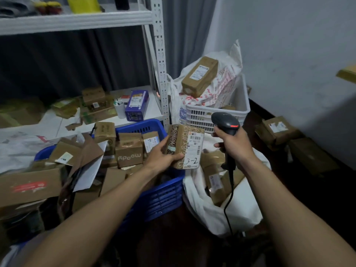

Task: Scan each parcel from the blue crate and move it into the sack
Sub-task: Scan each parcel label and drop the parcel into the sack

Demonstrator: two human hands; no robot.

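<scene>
Two grips are busy in our view. Our left grip wraps thumb and fingers round the left side of a small brown cardboard parcel with patterned tape and a white label marked "3-2". We hold that parcel on end in the air, over the right rim of the blue slotted plastic crate, between the crate and the white fabric sack. Our right grip is closed round the handle of a dark grey handheld barcode scanner; its head sits just right of the parcel's far corner, apart from it, with a red strip lit. The scanner's black cable hangs down across the sack's open mouth, where several brown parcels lie. The blue crate, left of the sack, is heaped with brown cardboard boxes. Farther off stands a white slotted plastic crate with a long brown box lying on a white printed bag. On the lower board of the white metal shelving at far left rests a purple carton.
</scene>
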